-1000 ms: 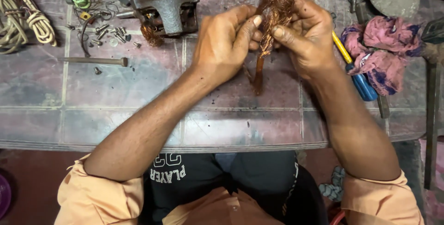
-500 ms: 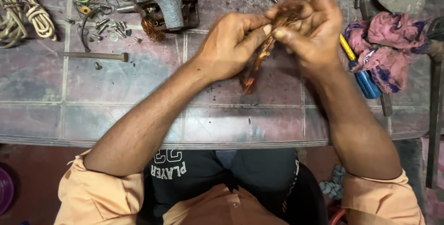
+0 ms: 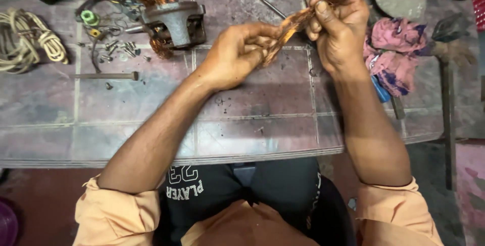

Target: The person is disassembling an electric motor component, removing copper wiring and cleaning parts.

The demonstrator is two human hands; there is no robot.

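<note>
Soft even daylight, faint shadows, slight motion blur.

This is a repair workshop. A worn, tiled bench [image 3: 151, 124] carries a grey metal motor housing [image 3: 174, 23] with copper wire spilling out, scattered screws [image 3: 118, 50], a coil of rope [image 3: 33, 38], a dirty pink rag [image 3: 396, 49] and hand tools [image 3: 444, 99].

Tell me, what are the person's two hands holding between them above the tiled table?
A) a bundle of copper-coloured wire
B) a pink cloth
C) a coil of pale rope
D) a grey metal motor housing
A: the left hand and the right hand both grip a bundle of copper-coloured wire stretched between them.
</note>
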